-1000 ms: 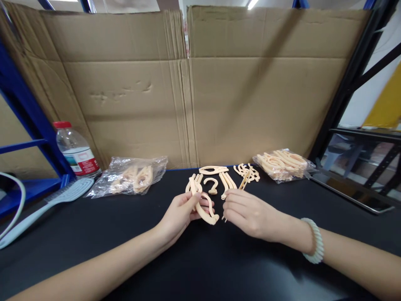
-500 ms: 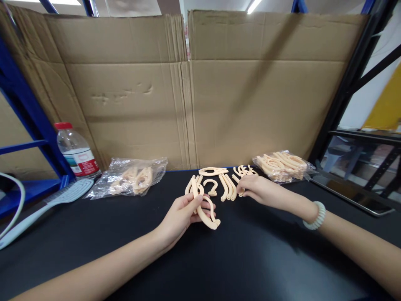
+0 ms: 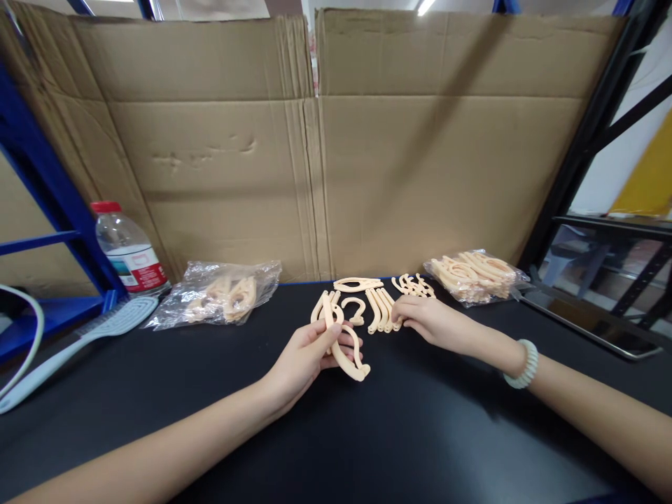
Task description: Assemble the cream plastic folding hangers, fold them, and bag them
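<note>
Centrally, the left hand point(image 3: 298, 355) pinches a cream plastic piece with two curved arms point(image 3: 342, 359) above the black bench point(image 3: 336, 448), and rightward, at a row of slim cream plastic strips point(image 3: 382, 308), the right hand point(image 3: 431, 322) curls, its grip indeterminable.

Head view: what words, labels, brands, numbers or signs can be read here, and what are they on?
None can be read with certainty.
Bottle: printed label, too small and blurred to read.
Left cardboard: dents or scuffs, no clear letters.
Held piece: no lettering visible.
Left bag, right bag: no readable print.
</note>
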Motion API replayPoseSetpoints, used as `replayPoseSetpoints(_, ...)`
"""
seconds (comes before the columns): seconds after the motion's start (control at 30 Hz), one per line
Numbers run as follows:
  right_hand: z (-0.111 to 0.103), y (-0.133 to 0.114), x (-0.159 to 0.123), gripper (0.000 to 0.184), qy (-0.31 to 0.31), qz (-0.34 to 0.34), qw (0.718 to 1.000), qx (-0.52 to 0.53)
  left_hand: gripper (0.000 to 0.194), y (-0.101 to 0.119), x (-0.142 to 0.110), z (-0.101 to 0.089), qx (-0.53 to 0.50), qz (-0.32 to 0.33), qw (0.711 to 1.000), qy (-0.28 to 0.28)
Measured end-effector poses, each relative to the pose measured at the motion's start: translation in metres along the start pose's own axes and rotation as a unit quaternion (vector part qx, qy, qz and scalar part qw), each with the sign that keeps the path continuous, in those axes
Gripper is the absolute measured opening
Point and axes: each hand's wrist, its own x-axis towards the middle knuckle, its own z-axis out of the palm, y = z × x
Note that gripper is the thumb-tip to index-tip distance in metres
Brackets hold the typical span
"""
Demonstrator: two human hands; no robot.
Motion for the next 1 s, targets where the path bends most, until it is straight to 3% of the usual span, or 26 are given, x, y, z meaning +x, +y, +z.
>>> replayPoseSetpoints(0.1,-0.001,-0.013,0.0,0.026,0.034,-0.015,0.998,-0.046,0.036,-0.002,0.0,-0.001,0.008,0.007,1.0,0.003)
replayPoseSetpoints(0.2,0.001,-0.039,0.002,0.027,0.075,-0.08,0.993,-0.05,0.036,-0.005,0.001,-0.002,0.03,0.012,0.999,-0.01)
replayPoseSetpoints(0.3,0.009,-0.069,0.003,0.029,0.054,-0.172,0.981,-0.072,0.032,-0.007,0.001,-0.004,0.063,0.016,0.997,-0.028)
replayPoseSetpoints(0.4,0.017,-0.085,0.003,0.026,0.035,-0.215,0.97,-0.113,0.031,-0.007,0.001,-0.005,0.097,0.017,0.995,-0.026)
replayPoseSetpoints(0.77,0.025,-0.083,0.003,0.021,0.057,-0.2,0.969,-0.136,0.031,-0.008,0.0,-0.002,0.124,0.022,0.992,-0.006)
replayPoseSetpoints(1.0,0.027,-0.08,0.001,0.014,0.052,-0.148,0.985,-0.072,0.031,-0.01,0.001,-0.004,0.118,0.032,0.992,0.008)
